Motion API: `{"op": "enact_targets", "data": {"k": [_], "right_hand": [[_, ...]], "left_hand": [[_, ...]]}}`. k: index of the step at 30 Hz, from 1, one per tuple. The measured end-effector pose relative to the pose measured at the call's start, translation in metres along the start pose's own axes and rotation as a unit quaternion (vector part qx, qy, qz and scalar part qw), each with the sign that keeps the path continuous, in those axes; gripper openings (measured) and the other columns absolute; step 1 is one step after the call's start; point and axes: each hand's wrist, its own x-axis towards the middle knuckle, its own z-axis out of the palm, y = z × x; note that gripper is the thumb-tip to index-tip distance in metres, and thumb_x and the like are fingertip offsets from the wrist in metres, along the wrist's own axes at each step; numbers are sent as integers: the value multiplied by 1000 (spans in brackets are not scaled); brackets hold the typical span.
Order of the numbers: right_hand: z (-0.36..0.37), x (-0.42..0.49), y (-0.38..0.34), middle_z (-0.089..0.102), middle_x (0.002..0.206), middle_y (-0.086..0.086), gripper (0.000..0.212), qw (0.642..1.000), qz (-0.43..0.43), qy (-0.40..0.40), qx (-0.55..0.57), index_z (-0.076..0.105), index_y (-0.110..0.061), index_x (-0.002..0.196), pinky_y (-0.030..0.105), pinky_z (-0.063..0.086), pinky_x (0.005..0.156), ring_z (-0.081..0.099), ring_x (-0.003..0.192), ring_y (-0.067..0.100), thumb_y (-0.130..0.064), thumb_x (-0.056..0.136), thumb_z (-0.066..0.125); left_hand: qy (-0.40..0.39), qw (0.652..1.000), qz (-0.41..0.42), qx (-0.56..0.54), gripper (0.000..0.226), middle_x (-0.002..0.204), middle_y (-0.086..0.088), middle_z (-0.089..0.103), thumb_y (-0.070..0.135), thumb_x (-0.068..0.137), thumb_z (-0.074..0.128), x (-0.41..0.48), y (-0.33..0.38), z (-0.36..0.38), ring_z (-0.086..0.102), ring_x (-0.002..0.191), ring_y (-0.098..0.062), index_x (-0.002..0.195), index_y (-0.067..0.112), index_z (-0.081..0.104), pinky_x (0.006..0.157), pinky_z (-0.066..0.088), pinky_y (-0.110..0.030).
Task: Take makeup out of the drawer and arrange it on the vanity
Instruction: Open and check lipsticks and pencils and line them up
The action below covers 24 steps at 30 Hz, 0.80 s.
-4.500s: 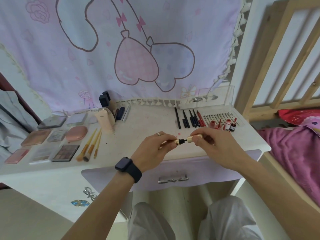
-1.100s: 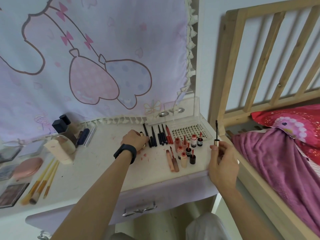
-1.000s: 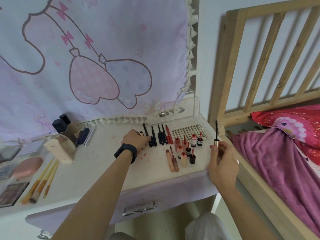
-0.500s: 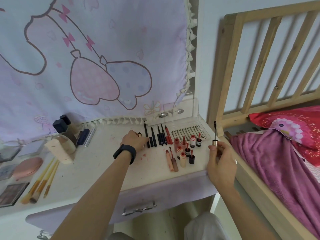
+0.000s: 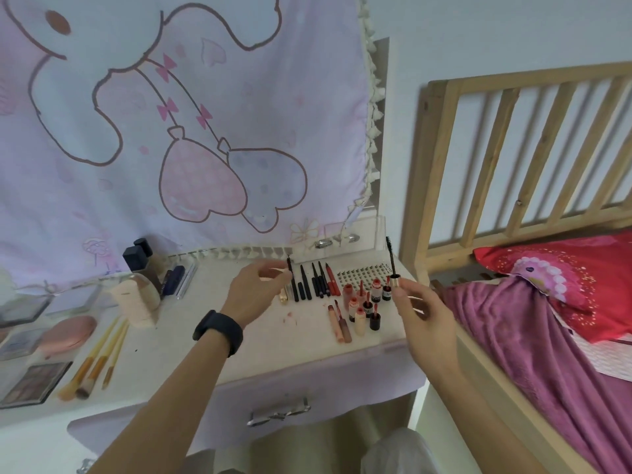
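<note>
Mascara wand [image 5: 391, 258] in right hand [image 5: 424, 323], left hand [image 5: 254, 292] blurred, gold tube [image 5: 283, 297] half hidden

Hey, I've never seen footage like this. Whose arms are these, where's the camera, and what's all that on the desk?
No machine here: these are a person's two bare arms, filmed by one wide-angle camera worn on the head, looking forward and down. So the arms enter from the bottom. The white vanity carries a row of dark pencils, small red and pink bottles, makeup brushes and palettes. The right hand pinches a mascara wand by its gold cap, brush upward. The left hand, a black watch on its wrist, hovers with relaxed fingers near a gold tube and seems to hold nothing.
</note>
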Motion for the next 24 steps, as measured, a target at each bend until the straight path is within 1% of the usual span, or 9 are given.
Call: {"op": "enact_targets", "data": {"k": [3, 5, 8, 10, 12, 16, 18, 20, 24], "right_hand": [[17, -14, -25, 75, 92, -14, 17, 997, 17, -53, 58, 68, -26, 109, 15, 53, 79, 70, 89, 3, -18, 94, 69], [30, -24, -37, 77, 88, -3, 19, 990, 46, -82, 108, 63, -19, 109, 22, 55, 79, 72, 85, 13, -14, 92, 72], [48, -37, -48, 77, 87, 5, 27, 977, 92, -120, 153, 54, -11, 106, 27, 56, 69, 69, 78, 23, -16, 89, 74], [57, -44, -53, 77, 88, 8, 30, 972, 111, -130, 161, 52, -8, 107, 26, 53, 65, 72, 80, 23, -15, 88, 75], [64, -47, -56, 78, 89, 10, 30, 967, 130, -137, 173, 52, -7, 108, 17, 53, 61, 75, 82, 21, -13, 89, 74], [72, -49, -59, 78, 89, 8, 31, 966, 131, -160, 157, 56, -10, 114, 16, 55, 65, 76, 85, 19, -17, 90, 74], [67, -47, -62, 78, 89, 5, 24, 973, 110, -149, 135, 58, -12, 110, 20, 55, 63, 75, 80, 20, -18, 91, 72], [56, -41, -58, 77, 86, 6, 17, 983, 79, -119, 112, 59, -13, 106, 32, 57, 67, 72, 74, 22, -18, 93, 69], [24, -18, -27, 73, 85, -6, 10, 1000, 12, -16, -9, 62, -25, 99, 39, 57, 78, 71, 82, 16, -24, 93, 70]], "left_hand": [[-52, 997, 47, -30, 19, 105, 14, 70, 37, 92, 67, -32, 22, 4, 67, 93, -7, 110, 33, 71, 72, 55, -23], [-80, 994, 48, -53, 17, 101, 18, 72, 38, 91, 69, -49, 29, 7, 66, 91, -4, 108, 35, 73, 74, 56, -23], [-92, 992, 43, -77, 12, 90, 22, 73, 37, 90, 69, -64, 29, 11, 66, 85, -1, 101, 38, 75, 72, 54, -21], [-80, 992, 38, -94, 9, 89, 23, 73, 36, 90, 70, -70, 26, 10, 65, 82, 1, 97, 40, 74, 70, 53, -20], [-68, 991, 31, -111, 11, 93, 19, 74, 35, 90, 70, -72, 22, 6, 65, 84, -1, 98, 39, 76, 70, 54, -19], [-49, 990, 11, -133, 13, 93, 10, 75, 34, 90, 70, -71, 16, -2, 68, 86, -8, 101, 30, 75, 73, 54, -23], [-18, 990, -10, -141, 15, 92, 7, 75, 35, 90, 70, -65, 11, -11, 70, 87, -13, 102, 27, 73, 73, 55, -25], [13, 990, -45, -133, 21, 92, 6, 75, 37, 89, 70, -53, 1, -22, 69, 86, -15, 104, 23, 72, 72, 55, -27], [58, 991, -112, -37, 24, 91, 7, 74, 39, 89, 69, -21, -32, -38, 67, 81, -14, 103, 19, 70, 66, 50, -26]]}}
